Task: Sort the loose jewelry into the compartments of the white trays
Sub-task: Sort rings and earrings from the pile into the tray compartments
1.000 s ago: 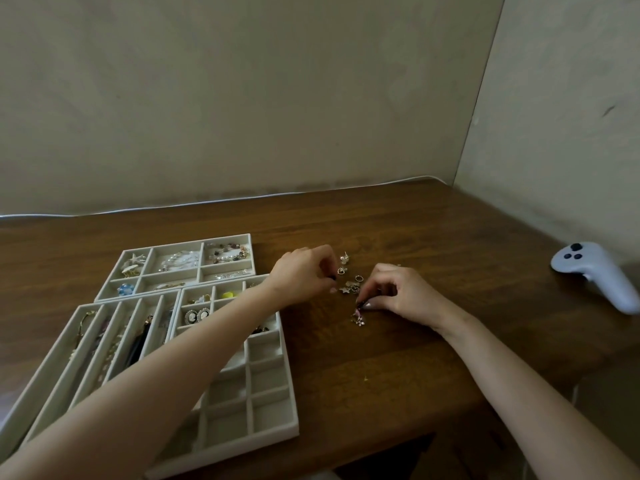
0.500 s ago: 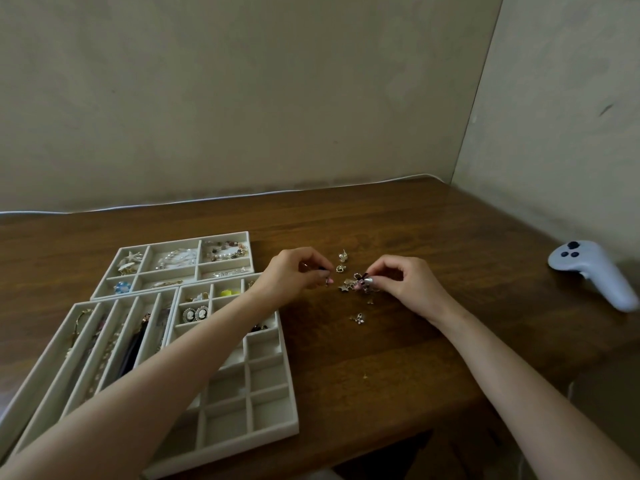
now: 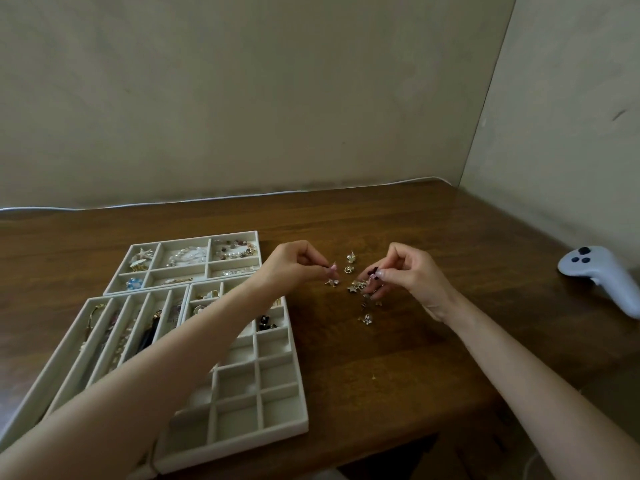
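Note:
A small pile of loose jewelry (image 3: 358, 286) lies on the wooden desk between my hands. My left hand (image 3: 294, 266) pinches a small silver earring (image 3: 333, 281) just above the desk. My right hand (image 3: 403, 271) pinches a dark earring (image 3: 372, 271) over the pile. A lone silver piece (image 3: 366, 319) lies nearer to me. Three white trays sit at the left: a back tray (image 3: 194, 237) with pearls and beads, a long-slot tray (image 3: 69, 336) with chains, and a grid tray (image 3: 277, 429) with small square compartments, partly hidden by my left forearm.
A white game controller (image 3: 602, 275) lies at the desk's right edge. A white cable (image 3: 242, 196) runs along the back of the desk by the wall. A tiny gold bit (image 3: 374, 377) lies on the wood near the front edge.
My right hand lifted off the desk with a dark earring and moved up and left over the pile. My left hand shifted slightly right, pinching a silver piece.

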